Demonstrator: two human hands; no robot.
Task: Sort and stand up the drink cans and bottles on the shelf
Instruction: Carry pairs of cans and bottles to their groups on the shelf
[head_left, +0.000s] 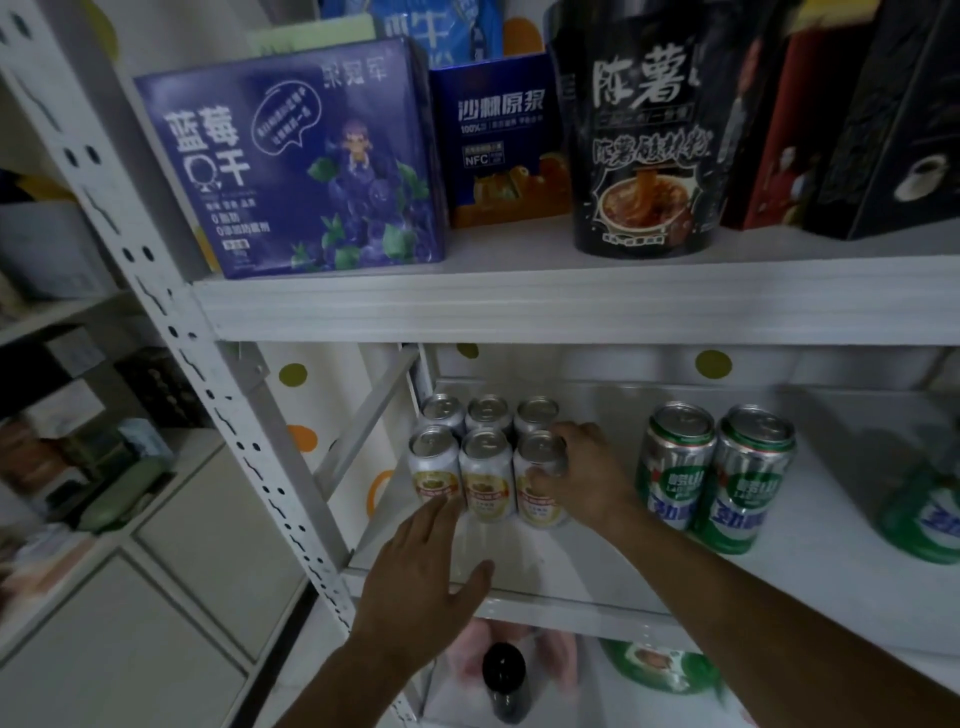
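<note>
Our right grip (587, 473) is clamping its curled fingers around the front-right silver can (535, 451), smooth metal with a gold label. Our left grip (423, 582) is hovering flat-fingered, holding nothing, just beside the six upright silver cans (485, 467). They are standing in two rows on the white shelf (571, 571), near two glossy green cans (675, 467).

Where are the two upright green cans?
Head view, right of centre: the green cans stand on the lower shelf, just right of the right hand holding a white can.

Silver-and-gold cans (487, 475), green-and-white cans (717, 478), purple box (291, 161).
</note>
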